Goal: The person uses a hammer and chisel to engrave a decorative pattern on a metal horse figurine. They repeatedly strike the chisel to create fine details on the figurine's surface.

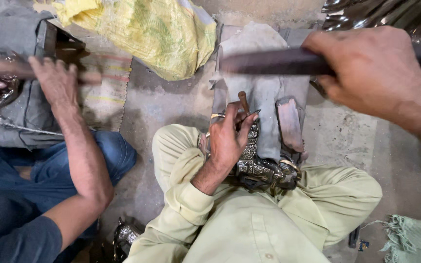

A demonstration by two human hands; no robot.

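Engraved metal piece (261,168): our left hand (227,141) pins it and grips a punch (243,102) upright; right hand (371,70) above, clenched on hammer (274,62).

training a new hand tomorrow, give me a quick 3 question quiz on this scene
1. True or false: the right hand is raised, gripping a dark blurred tool.
2. What does the left hand press down on? A) the yellow sack B) the engraved metal piece C) a green cloth
3. Fill in: the small pointed tool at the left fingers stands over a ___ cloth pad.

Key: 1 true; 2 B; 3 grey
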